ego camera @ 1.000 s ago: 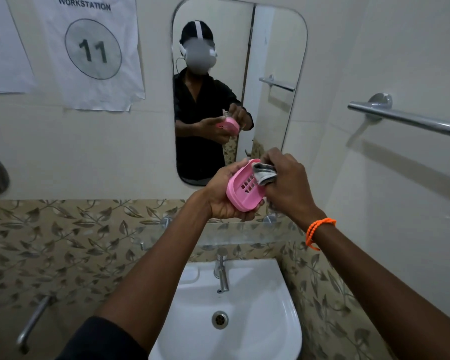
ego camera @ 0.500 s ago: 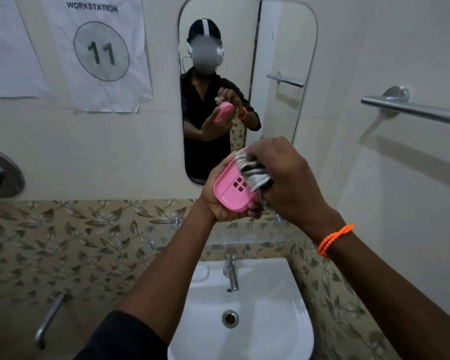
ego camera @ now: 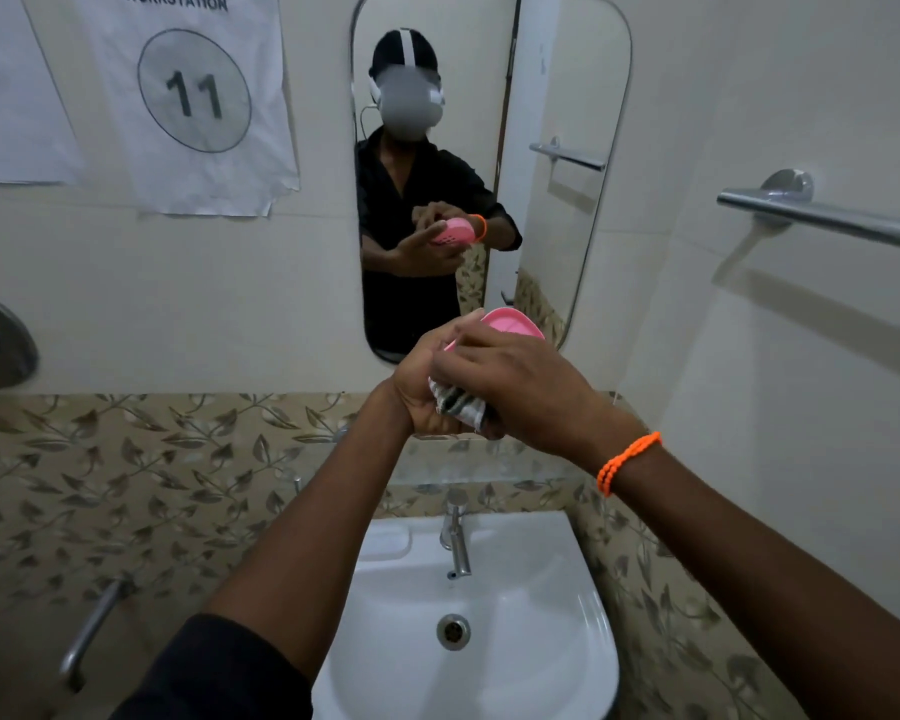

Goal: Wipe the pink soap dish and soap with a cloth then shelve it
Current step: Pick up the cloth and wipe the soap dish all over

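Dish position first: pink soap dish (ego camera: 510, 322) sits gripped in left hand (ego camera: 421, 387), poking up and away past the knuckles. Right hand (ego camera: 515, 387) clenches striped cloth (ego camera: 458, 405) just below the dish, touching left palm. Soap not visible. Glass shelf (ego camera: 489, 459) lies under both hands.

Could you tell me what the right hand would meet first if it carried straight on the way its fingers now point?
The right hand points left across the pink soap dish, so it would probably meet the left hand gripping the dish; they already look pressed together, though depth is unclear.
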